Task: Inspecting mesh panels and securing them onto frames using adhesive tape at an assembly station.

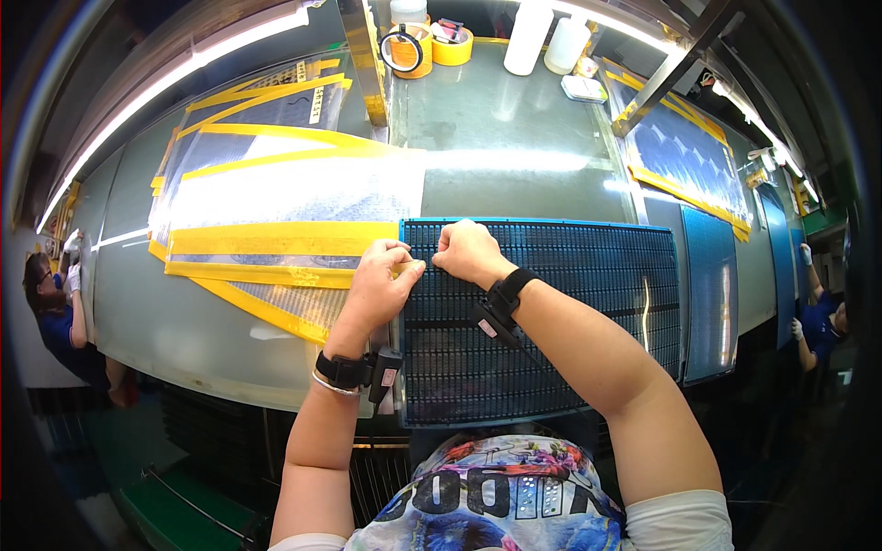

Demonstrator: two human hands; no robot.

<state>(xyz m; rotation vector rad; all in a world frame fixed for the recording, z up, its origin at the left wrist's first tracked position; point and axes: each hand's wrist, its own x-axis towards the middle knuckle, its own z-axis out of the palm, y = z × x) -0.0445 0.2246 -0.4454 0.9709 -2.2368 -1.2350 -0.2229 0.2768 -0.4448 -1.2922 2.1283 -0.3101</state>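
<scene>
A dark rectangular panel with a fine grid pattern and a blue rim lies flat in front of me. Over its upper left corner, my left hand has thumb and fingers pinched together at the panel's left edge. My right hand is close beside it over the panel's upper left part, with the fingers curled and pinched. Whatever either pinch holds, if anything, is too small to make out. Left of the panel, clear plastic sheets edged with yellow tape reach up to my left hand.
A second blue panel lies to the right. Tape rolls and white bottles stand at the table's back. A metal post rises behind the sheets. More taped sheets lie at the far right. Gloved co-workers are at both sides.
</scene>
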